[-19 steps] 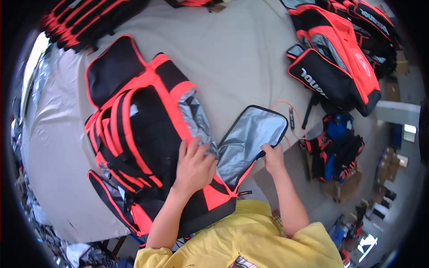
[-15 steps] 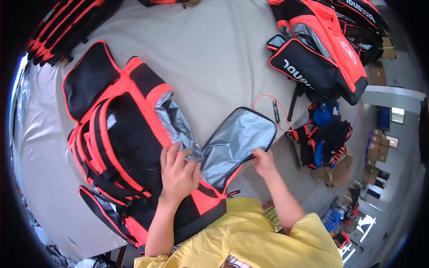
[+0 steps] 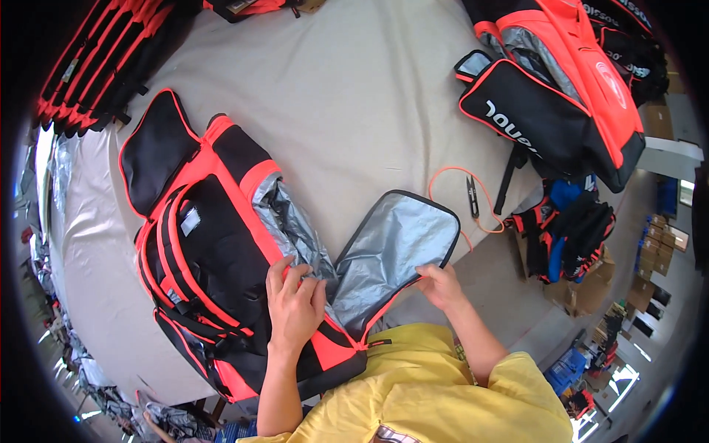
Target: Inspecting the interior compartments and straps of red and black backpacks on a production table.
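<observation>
A black and bright orange backpack (image 3: 221, 236) lies on the cloth-covered table in front of me, its straps facing up. Its side compartment is unzipped, showing a crinkled silver lining (image 3: 288, 221). The side flap (image 3: 402, 232), silver inside with a dark edge, is folded out to the right. My right hand (image 3: 442, 286) pinches that flap's lower right edge between thumb and fingers. On the orange border of the opening rests my left hand (image 3: 297, 306), fingers slightly bent and apart. A black-and-orange zipper pull (image 3: 378, 342) sticks out near my shirt.
Thread snips (image 3: 473, 198) on an orange cord lie by the table's right edge. Another orange and black bag (image 3: 532, 111) lies at the far right, with a carton (image 3: 583, 284) of blue and black pieces below it. Stacked orange-edged bags (image 3: 100, 66) sit at the far left.
The view has shifted, so the table and bags appear displaced. Both hands keep nearly the same places on the backpack and its flap, which remains folded out.
</observation>
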Demonstrator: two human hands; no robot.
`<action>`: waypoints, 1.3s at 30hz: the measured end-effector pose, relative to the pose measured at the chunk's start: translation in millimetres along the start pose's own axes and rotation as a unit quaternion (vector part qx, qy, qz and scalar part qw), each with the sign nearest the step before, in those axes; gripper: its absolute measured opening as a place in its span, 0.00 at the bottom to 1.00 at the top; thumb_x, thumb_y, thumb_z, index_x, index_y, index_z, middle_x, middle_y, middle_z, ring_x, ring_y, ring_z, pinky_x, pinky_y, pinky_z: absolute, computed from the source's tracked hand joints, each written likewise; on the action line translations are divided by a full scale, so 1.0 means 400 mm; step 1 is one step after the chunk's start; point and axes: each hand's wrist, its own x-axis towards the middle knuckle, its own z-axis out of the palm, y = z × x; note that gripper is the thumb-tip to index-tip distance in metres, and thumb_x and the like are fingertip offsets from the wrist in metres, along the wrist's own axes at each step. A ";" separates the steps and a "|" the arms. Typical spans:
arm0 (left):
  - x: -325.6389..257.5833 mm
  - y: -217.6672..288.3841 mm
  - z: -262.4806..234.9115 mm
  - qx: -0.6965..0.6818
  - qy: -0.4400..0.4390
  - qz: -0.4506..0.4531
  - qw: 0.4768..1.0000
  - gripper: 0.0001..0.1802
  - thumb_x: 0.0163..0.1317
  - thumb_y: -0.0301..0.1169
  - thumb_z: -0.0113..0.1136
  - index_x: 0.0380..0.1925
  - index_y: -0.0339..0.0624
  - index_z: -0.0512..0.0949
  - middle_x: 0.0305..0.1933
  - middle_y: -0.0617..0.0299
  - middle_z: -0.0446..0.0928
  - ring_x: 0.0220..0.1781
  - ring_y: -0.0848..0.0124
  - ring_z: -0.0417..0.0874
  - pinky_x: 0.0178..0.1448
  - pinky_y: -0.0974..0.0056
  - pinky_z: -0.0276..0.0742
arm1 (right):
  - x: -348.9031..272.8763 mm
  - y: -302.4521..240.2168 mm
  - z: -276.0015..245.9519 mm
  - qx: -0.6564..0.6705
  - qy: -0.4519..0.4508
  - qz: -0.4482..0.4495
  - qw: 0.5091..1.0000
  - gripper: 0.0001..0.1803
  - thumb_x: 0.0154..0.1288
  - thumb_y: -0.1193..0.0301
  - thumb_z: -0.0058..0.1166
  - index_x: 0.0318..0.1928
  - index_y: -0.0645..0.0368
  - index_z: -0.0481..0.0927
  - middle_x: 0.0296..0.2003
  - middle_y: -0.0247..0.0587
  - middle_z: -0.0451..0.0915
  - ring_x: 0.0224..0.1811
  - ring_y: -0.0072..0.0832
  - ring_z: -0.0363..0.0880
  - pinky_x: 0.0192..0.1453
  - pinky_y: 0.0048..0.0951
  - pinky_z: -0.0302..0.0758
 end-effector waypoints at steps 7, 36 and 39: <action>0.028 0.043 0.004 0.108 0.055 -0.129 0.984 0.20 0.58 0.29 0.77 0.49 0.36 0.85 0.58 0.45 0.80 0.66 0.42 0.78 0.69 0.43 0.75 | 0.029 0.003 -0.062 -0.146 -0.066 -0.010 0.987 0.28 0.68 0.83 0.56 0.68 0.60 0.74 0.57 0.40 0.84 0.59 0.36 0.85 0.64 0.48 0.84; -0.079 -0.160 0.032 -0.584 0.126 -0.349 0.722 0.15 0.79 0.28 0.57 0.60 0.36 0.83 0.57 0.56 0.88 0.57 0.60 0.90 0.67 0.52 0.82 | 0.000 -0.109 -0.109 -0.125 -0.117 0.106 0.980 0.27 0.69 0.82 0.60 0.68 0.62 0.77 0.59 0.33 0.82 0.60 0.25 0.80 0.65 0.32 0.76; -0.139 -0.182 0.004 -0.720 0.187 -0.285 0.604 0.17 0.81 0.26 0.55 0.65 0.35 0.80 0.60 0.57 0.87 0.60 0.61 0.88 0.71 0.53 0.80 | -0.019 -0.110 -0.098 -0.142 -0.149 0.119 0.971 0.27 0.69 0.82 0.61 0.68 0.61 0.78 0.58 0.32 0.82 0.58 0.24 0.80 0.62 0.32 0.77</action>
